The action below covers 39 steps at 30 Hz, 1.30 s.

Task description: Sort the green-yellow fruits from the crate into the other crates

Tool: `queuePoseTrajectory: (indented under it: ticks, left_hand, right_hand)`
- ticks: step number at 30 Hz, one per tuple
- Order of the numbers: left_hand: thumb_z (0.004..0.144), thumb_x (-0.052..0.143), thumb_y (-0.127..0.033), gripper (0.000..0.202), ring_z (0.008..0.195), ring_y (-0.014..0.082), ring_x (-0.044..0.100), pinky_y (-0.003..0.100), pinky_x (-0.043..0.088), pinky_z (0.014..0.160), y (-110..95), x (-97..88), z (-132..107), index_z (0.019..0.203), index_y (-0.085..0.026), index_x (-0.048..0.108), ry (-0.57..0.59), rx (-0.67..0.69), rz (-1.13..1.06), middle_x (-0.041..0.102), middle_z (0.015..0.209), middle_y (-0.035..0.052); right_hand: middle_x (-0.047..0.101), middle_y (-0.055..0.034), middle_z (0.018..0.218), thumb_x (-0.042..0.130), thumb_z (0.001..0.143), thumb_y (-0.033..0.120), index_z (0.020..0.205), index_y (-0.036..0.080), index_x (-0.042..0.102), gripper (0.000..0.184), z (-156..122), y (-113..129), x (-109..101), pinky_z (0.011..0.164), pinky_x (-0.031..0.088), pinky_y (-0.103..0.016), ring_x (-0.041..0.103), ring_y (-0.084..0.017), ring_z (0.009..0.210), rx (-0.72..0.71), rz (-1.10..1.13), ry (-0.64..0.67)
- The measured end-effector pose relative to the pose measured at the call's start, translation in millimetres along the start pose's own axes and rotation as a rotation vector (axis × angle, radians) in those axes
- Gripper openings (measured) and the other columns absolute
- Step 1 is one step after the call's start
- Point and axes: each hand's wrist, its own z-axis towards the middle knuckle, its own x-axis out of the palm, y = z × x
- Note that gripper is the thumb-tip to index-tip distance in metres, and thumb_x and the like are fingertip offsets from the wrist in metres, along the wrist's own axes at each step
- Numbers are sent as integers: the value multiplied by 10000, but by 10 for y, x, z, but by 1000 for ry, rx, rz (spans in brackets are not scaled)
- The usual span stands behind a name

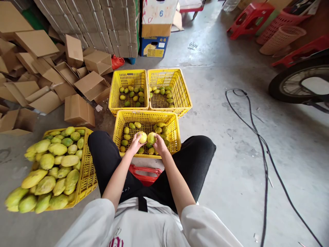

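I sit on a red stool with a yellow crate between my knees. My left hand grips a pale yellow fruit over that crate. Close beside it, my right hand grips a yellow-green fruit. The two fruits almost touch. Several small green and yellow fruits lie on the crate's floor under my hands. At my left knee stands another yellow crate, heaped with large yellow-green fruits.
Two more yellow crates with several small fruits stand side by side beyond. Loose cardboard boxes pile up at the left. A black cable runs over the concrete floor at the right, near a wheel, red stools and pink baskets.
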Motion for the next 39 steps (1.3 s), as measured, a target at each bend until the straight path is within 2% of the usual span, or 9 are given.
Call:
queuePoseTrajectory:
  ticks: [4,8,14,18,22,25,29,32,39]
  left_hand:
    - [828,835,-157,349,1087,192,676,434,592,1068,10,-42,-25,1107,-241,643,74,39,79,679,1147,30]
    - [823,833,-134,370,1020,174,680,377,609,1020,48,-34,-59,1119,-247,642,133,33,143,689,1087,19]
    - [984,575,-185,98,1001,192,691,439,621,1014,44,15,-26,1070,-230,591,31,-64,28,695,1084,45]
    - [981,530,-152,147,1121,220,701,480,604,1066,32,3,-4,1091,-237,579,4,-56,-18,696,1106,49]
    - [985,654,-178,166,1177,208,703,487,604,1092,36,-22,-11,1115,-244,576,46,-19,12,709,1184,47]
    - [928,785,-214,236,1227,245,700,506,613,1091,32,-31,-16,1093,-221,617,66,-24,50,726,1230,79]
    - [824,892,-208,291,1218,292,710,519,619,1083,35,-19,-32,974,-184,644,8,-21,87,728,1073,76]
    - [752,934,-165,368,1193,291,721,525,613,1083,57,-3,-56,936,-196,618,-35,2,93,708,1015,46]
    - [804,901,-191,346,1137,264,732,498,627,1063,93,20,-79,1007,-203,622,-83,0,154,712,1067,61]
  right_hand:
    - [743,-24,888,936,598,568,988,252,696,556,-60,14,56,786,580,-355,707,-259,935,45,18,-8]
    - [703,-1,872,976,549,511,984,249,711,574,-121,59,87,722,540,-312,645,-202,849,72,26,-42]
    - [684,9,901,979,542,468,1048,265,683,619,-130,61,111,689,520,-292,622,-183,827,61,65,-70]
    - [705,-7,923,861,618,432,1040,275,666,491,-81,52,92,733,562,-322,670,-227,910,76,131,-77]
    - [729,-34,914,753,628,421,1003,289,616,420,-63,90,63,827,608,-397,704,-311,1077,90,184,-35]
    - [739,-51,961,791,619,449,1022,284,620,467,-99,122,80,846,622,-428,704,-331,1113,106,154,-6]
    - [694,-28,1010,878,632,517,1033,280,616,534,-165,124,140,819,627,-403,678,-284,1055,107,62,-21]
    - [657,-1,989,935,572,447,1065,296,612,608,-201,114,174,738,607,-346,647,-241,976,108,10,-34]
    - [621,21,969,963,456,353,1092,293,620,725,-232,103,215,696,576,-295,622,-193,910,108,-26,-101]
